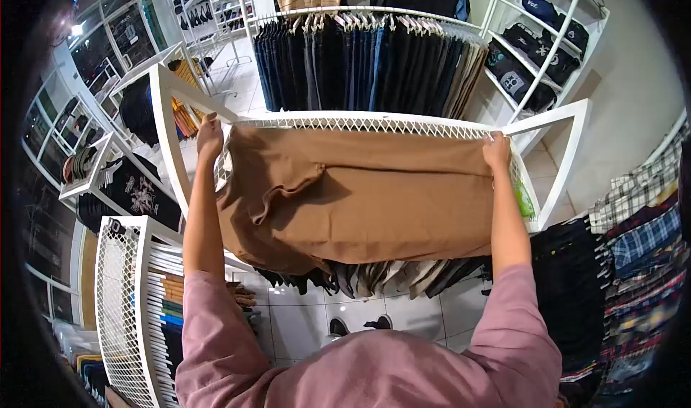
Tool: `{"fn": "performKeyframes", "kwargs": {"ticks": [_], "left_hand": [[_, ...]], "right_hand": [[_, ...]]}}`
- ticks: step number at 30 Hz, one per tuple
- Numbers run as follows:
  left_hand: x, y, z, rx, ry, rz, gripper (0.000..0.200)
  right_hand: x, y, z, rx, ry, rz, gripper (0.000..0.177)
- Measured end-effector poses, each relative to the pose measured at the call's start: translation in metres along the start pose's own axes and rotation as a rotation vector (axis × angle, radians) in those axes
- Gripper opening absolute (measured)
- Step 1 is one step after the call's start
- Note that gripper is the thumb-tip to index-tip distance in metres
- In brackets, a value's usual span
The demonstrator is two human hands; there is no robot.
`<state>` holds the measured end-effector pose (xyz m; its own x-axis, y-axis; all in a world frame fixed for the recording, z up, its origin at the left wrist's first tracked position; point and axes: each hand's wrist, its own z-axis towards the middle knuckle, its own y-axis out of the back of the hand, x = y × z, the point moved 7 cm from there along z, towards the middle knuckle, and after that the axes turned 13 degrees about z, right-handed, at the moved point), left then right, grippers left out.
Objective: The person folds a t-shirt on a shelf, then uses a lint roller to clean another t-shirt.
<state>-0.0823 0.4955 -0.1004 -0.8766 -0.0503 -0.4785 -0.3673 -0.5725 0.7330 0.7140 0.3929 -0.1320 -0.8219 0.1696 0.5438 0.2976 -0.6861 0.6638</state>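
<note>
Brown trousers (403,206) lie lengthwise across the white mesh top of a clothes rack (374,122). Their cloth is bunched and creased toward the left, while the right part lies flatter. At the far left corner, my left hand (209,138) has its fingers closed on the edge of the trousers. My right hand (497,152) is closed on the far right end of the same trousers. Both arms are stretched forward, one on either side of the cloth. The tips of the fingers are partly hidden.
A green item (523,198) lies at the rack's right edge. Clothes (403,277) hang beneath the top. Behind stands a rail of hanging jeans (353,66). Another mesh-topped rack (119,307) is at left, plaid shirts (644,242) at right, and a shelf of bags and caps (536,55) at back right.
</note>
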Motion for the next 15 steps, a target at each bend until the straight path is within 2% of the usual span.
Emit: {"fn": "performKeyframes", "kwargs": {"ticks": [1,3,5,7,11,13,14,15], "left_hand": [[-0.009,0.004,-0.016,-0.034,0.006,0.015,0.034],[-0.028,0.001,-0.059,0.119,-0.12,0.04,0.032],[-0.075,0.028,-0.12,0.181,-0.285,0.001,0.027],[-0.104,0.057,-0.168,0.217,-0.316,0.099,0.025],[-0.097,0.08,-0.227,0.008,-0.276,0.258,0.024],[-0.097,0.089,-0.245,-0.028,-0.212,0.283,0.028],[-0.1,0.093,-0.253,-0.065,-0.205,0.347,0.033],[-0.095,0.088,-0.255,0.046,-0.115,0.308,0.037]], "right_hand": [[0.007,-0.002,-0.016,0.01,0.004,-0.001,0.031],[0.044,0.005,-0.053,-0.004,0.086,0.103,0.03],[0.078,0.004,-0.096,0.193,0.133,0.27,0.029],[0.128,0.008,-0.144,0.282,0.171,0.408,0.027],[0.234,-0.008,-0.222,0.488,0.473,0.637,0.029],[0.281,-0.021,-0.258,0.719,0.482,0.718,0.034],[0.298,-0.025,-0.27,0.662,0.618,0.691,0.036],[0.312,-0.03,-0.28,0.6,0.753,0.661,0.039]]}}
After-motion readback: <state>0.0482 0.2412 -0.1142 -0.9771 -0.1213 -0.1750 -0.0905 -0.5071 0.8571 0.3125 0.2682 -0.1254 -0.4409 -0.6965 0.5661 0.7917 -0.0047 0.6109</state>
